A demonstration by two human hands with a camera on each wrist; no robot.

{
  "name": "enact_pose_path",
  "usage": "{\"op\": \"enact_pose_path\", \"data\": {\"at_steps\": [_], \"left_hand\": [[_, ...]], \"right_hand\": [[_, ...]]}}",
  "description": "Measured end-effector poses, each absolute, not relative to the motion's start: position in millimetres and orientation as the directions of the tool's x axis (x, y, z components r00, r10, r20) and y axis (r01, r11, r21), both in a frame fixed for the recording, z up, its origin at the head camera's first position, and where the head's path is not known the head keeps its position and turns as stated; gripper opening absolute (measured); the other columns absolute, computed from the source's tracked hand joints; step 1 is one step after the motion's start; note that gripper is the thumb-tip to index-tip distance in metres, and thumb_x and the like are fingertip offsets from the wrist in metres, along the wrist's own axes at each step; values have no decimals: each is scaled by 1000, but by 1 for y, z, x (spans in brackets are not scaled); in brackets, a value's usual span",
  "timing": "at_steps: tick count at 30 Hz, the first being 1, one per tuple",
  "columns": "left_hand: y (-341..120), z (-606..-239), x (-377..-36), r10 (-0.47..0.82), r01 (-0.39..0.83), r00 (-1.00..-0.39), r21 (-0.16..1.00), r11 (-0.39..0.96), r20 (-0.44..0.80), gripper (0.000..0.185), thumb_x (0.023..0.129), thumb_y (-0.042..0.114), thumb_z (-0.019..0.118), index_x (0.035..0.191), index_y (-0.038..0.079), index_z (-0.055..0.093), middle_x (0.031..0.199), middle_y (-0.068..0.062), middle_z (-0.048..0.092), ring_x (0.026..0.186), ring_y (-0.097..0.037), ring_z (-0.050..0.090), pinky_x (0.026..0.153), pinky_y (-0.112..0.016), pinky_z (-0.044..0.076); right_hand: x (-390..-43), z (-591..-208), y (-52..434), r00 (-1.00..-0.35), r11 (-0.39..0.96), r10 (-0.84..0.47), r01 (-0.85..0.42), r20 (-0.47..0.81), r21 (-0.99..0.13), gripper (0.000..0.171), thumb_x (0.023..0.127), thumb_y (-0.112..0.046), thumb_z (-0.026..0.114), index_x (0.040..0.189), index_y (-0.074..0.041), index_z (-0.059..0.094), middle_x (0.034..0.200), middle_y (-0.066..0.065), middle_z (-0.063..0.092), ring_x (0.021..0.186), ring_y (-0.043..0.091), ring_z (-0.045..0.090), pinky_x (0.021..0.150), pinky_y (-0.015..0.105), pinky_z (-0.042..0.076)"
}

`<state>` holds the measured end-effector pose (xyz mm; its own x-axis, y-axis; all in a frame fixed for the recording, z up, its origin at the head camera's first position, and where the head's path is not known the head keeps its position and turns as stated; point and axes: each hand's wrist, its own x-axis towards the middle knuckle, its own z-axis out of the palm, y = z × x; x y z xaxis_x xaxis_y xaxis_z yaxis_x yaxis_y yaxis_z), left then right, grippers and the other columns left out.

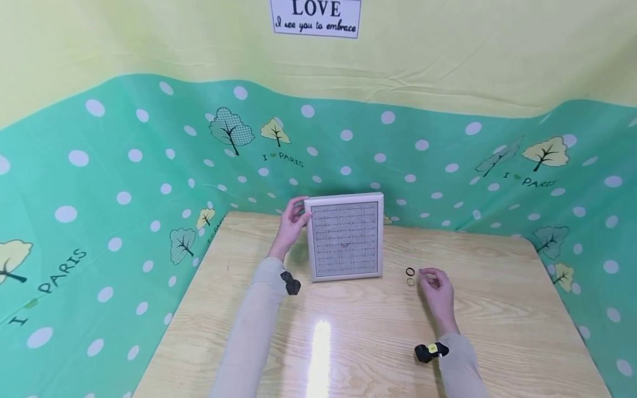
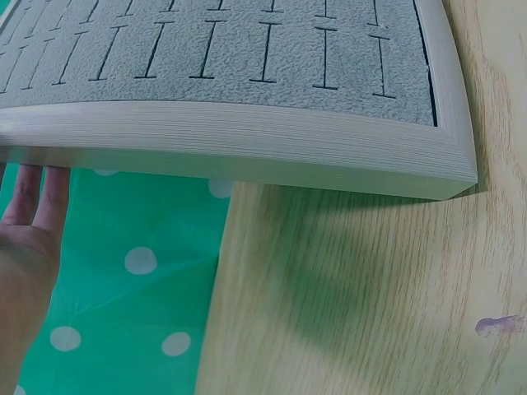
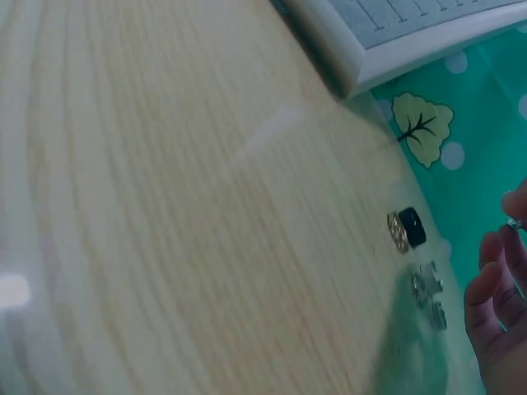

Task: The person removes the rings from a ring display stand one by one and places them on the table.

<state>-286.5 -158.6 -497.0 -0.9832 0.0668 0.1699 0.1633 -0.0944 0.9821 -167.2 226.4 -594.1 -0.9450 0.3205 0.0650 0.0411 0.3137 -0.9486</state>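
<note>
A ring display tray (image 1: pixel 347 237) with a pale frame and a grey slotted insert stands propped up on its lower edge. My left hand (image 1: pixel 291 224) grips the frame's upper left side, thumb in front; in the left wrist view, fingers (image 2: pixel 51 197) reach behind the frame. One ring (image 1: pixel 345 244) sits in a slot near the insert's middle. To the right of the tray, my right hand (image 1: pixel 438 290) pinches a small silvery ring (image 3: pixel 515 223) between thumb and fingertip. Beside that hand, a black ring (image 1: pixel 410 271) and a gold ring (image 1: pixel 410 282) stand on the table.
Several silvery rings (image 3: pixel 429 284) stand near the black and gold ones in the right wrist view. The wooden table (image 1: pixel 368 342) meets a green dotted cloth (image 1: pixel 423 166) at its back and sides. A bright reflection lies on the tabletop in front of the tray.
</note>
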Motion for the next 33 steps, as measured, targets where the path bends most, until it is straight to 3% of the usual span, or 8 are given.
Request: {"op": "enact_pose_path", "data": {"at_steps": [14, 23, 33], "left_hand": [[-157, -499, -287, 43, 203, -977, 976, -74, 207, 45, 93, -1, 57, 135, 8, 45, 128, -24, 56, 103, -30, 61, 86, -39, 55], [-156, -501, -288, 36, 204, -978, 976, -74, 207, 45, 93, -3, 57, 135, 10, 46, 128, -22, 57, 104, -30, 60, 87, -41, 55], [-156, -500, -287, 46, 202, -978, 977, -64, 205, 45, 94, -1, 56, 137, 8, 44, 129, -25, 55, 103, -29, 60, 90, -45, 53]], "right_hand": [[-159, -604, 253, -942, 447, 325, 71, 88, -892, 18, 90, -8, 67, 105, 3, 65, 109, 10, 53, 77, 8, 50, 62, 12, 43], [-156, -610, 260, -952, 544, 281, 52, 123, -837, 13, 86, 3, 65, 98, 2, 68, 101, 13, 55, 72, 8, 46, 59, 13, 38], [-158, -618, 264, -955, 606, 269, 65, 127, -793, 14, 85, 3, 65, 98, 1, 69, 96, 13, 55, 69, 9, 46, 56, 16, 38]]}}
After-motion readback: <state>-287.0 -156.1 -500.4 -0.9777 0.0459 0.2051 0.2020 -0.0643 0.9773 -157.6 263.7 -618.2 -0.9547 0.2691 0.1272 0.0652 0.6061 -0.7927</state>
